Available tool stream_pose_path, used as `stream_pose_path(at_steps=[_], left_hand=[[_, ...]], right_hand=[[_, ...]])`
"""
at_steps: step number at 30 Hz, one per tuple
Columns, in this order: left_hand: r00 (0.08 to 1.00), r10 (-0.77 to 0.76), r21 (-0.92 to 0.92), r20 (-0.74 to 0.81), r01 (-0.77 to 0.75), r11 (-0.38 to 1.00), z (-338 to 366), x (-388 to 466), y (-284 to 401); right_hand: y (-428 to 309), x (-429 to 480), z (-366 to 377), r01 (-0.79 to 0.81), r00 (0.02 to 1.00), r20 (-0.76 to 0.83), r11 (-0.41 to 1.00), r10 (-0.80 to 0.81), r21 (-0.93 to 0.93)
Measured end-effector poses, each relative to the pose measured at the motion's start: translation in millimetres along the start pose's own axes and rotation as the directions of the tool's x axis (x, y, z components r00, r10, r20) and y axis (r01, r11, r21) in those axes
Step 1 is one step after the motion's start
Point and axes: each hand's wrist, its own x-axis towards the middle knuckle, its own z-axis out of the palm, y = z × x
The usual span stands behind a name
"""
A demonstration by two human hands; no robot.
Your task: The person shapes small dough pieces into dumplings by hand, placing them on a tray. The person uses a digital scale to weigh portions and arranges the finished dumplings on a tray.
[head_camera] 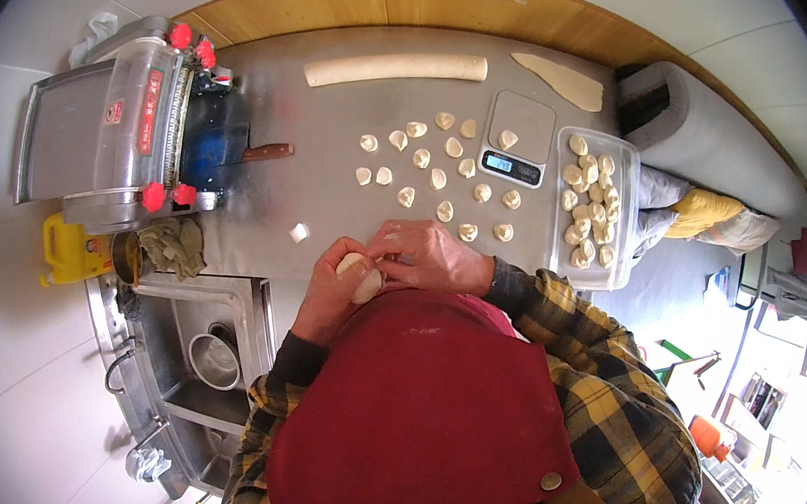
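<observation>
Near the steel worktop's front edge, my left hand [332,287] is closed around a lump of pale dough [360,276]. The fingers of my right hand [426,253] touch the lump's right side; whether they pinch a piece of it is hidden. Several small dough pieces [437,178] lie spread over the worktop [297,121] beyond my hands. Another piece [507,139] rests on a digital kitchen scale [521,124]. A clear plastic container [636,204] at the right holds many more. A small white piece [299,232] lies left of my hands.
A long dough roll [396,71] and a flat dough sheet [560,81] lie at the back. A cleaver [232,148] rests beside the dough sheeter [124,127]. Lower left are a steel sink [191,308] with a bowl [214,361], a cloth [176,246] and a yellow jug [67,252].
</observation>
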Motion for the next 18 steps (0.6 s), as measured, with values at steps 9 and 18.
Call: stream_pose_path(at_steps=[9, 18], left_hand=[[0.976, 0.191, -0.263, -0.100, -0.211, 0.941, -47, -7, 17], [0.988, 0.123, -0.263, -0.092, -0.143, 0.954, -40, -21, -3]], right_hand=[[138, -34, -151, -0.381, 0.851, -0.502, 0.837, 0.152, -0.392], [210, -41, -194, -0.666, 0.733, -0.457, 0.668, 0.504, -0.332]])
